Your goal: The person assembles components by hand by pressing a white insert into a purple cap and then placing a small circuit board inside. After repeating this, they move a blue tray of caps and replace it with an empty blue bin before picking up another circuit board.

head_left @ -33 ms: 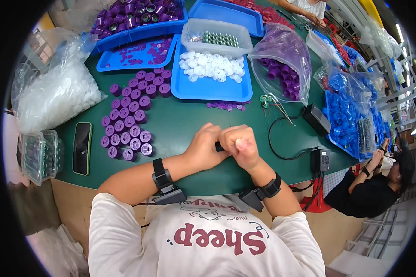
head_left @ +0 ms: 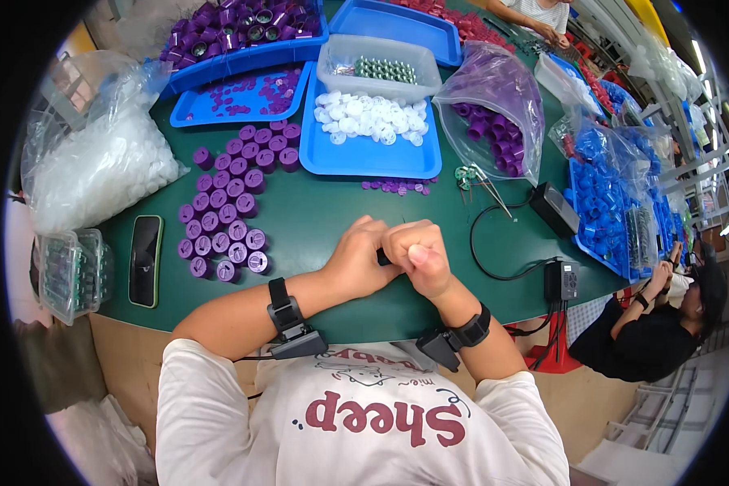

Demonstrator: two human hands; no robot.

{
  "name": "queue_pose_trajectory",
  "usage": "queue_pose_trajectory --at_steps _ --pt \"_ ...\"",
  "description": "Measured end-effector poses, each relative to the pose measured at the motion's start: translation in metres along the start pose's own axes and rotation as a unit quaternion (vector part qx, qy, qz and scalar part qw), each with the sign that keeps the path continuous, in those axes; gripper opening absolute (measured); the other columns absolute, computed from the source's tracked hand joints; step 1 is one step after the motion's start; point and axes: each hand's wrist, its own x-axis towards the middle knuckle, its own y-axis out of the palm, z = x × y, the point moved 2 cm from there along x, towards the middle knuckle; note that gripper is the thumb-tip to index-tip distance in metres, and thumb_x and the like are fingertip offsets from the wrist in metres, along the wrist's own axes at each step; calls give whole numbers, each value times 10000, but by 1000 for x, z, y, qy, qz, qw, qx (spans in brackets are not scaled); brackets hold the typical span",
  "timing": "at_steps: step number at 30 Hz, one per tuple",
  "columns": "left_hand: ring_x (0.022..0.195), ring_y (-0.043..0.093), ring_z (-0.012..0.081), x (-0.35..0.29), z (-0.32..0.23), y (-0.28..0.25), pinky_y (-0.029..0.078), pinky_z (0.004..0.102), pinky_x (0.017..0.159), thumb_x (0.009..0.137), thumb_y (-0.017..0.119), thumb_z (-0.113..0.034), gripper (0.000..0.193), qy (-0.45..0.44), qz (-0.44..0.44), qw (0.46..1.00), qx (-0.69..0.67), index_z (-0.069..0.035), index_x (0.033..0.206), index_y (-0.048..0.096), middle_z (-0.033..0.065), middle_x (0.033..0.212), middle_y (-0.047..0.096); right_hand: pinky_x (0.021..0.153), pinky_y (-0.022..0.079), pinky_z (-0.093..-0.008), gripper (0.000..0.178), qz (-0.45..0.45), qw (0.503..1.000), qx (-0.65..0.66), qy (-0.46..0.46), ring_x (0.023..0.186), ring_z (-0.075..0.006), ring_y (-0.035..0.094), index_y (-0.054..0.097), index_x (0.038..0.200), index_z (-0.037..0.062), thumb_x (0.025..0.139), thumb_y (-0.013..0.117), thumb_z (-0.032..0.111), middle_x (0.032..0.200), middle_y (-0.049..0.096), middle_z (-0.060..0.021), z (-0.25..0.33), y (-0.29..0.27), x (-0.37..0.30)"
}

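Note:
Close together above the green table [head_left: 300, 211], my hands meet in front of my chest. My left hand [head_left: 358, 257] has its fingers curled in, with the tips hidden behind the right. My right hand [head_left: 418, 255] is closed in a fist, thumb folded over the fingers. Between them shows a small dark bit [head_left: 383, 257]; what it belongs to is hidden. To the left stand several purple round caps [head_left: 219, 198] in rows. Beyond the hands lie small purple discs [head_left: 398, 186], and to the right a small green circuit board [head_left: 466, 173] with tweezers [head_left: 494, 190].
A blue tray [head_left: 371, 165] holds white round parts and a clear box. Purple parts fill a bag [head_left: 494, 81]. A phone [head_left: 144, 261] lies left, near a bag of white pieces [head_left: 105, 162]. Right are a black device [head_left: 554, 209], cables, and blue parts [head_left: 603, 202]. Other people sit nearby.

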Motion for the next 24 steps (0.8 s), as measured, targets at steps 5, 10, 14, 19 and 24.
queue_pose_trajectory --at_steps 5,10,14,19,24 --pt "721 515 272 -2 -5 -2 404 354 716 571 765 -91 207 17 -21 1000 -12 -40 685 600 87 729 573 422 221 -275 520 -47 997 61 -2 432 -139 292 299 457 38 817 386 403 457 330 -57 -3 -5 1" --pt "713 520 268 -6 -1 0 405 356 724 573 768 -109 236 9 -10 1000 19 -43 752 630 80 721 579 456 235 -271 482 -79 983 163 4 458 -131 304 313 473 42 818 398 369 477 350 -44 3 -6 -2" --pt "716 522 265 -3 -4 0 402 357 716 573 763 -104 233 32 -12 999 12 -43 743 615 84 717 578 453 238 -275 489 -53 991 126 9 462 -127 305 316 468 43 816 414 372 464 344 -38 4 -4 1" --pt "730 528 268 3 -4 0 410 361 714 579 757 -102 232 31 -6 999 13 -44 753 616 88 743 598 422 218 -278 494 -53 997 55 -22 438 -134 291 310 471 48 833 389 374 459 332 -49 2 -3 2" --pt "761 588 147 -3 2 -15 473 278 678 683 766 -128 436 -109 -15 991 -78 -26 1074 603 51 858 638 448 233 -293 546 -184 934 279 -125 468 -146 294 343 509 72 873 312 478 512 341 -42 37 -24 3"
